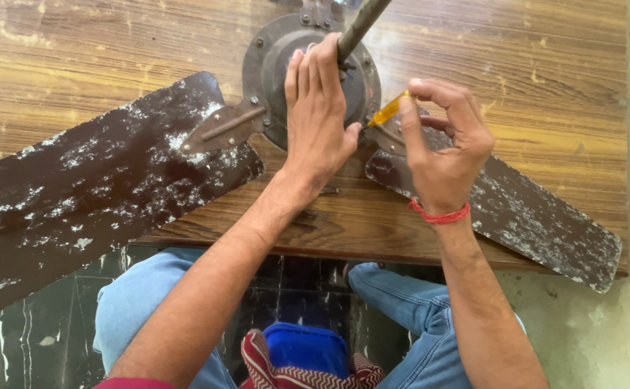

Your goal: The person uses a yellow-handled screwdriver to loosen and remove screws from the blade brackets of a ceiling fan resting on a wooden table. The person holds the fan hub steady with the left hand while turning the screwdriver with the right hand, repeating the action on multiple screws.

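2 bare hands are seen at a dismantled ceiling fan laid on a worn wooden tabletop point(545, 65). The left hand point(318, 108) is laid flat over the round fan motor housing point(271, 61), fingers extended and pressed together, the palm covering the hub rather than closing around anything; the thumb is angled toward the right. The metal downrod point(362, 25) rises from the hub just beside the left fingertips. The right hand point(444, 140) is pinched on a small screwdriver with a yellow handle point(388, 112), held between thumb and forefinger, with the remaining fingers curled. The tip is pointed toward the blade bracket near the left thumb, though the exact contact point is probably hidden by the hand. A red thread band point(441, 215) is worn on the right wrist. 2 brown fan blades with flaking, white-speckled paint are visible: 1 long blade point(91, 194) reaching to the left past the table edge, and another blade point(538, 223) extending to the lower right beneath the right hand. Blue jeans point(135, 295) and a blue stool seat point(306, 347) are seen below.
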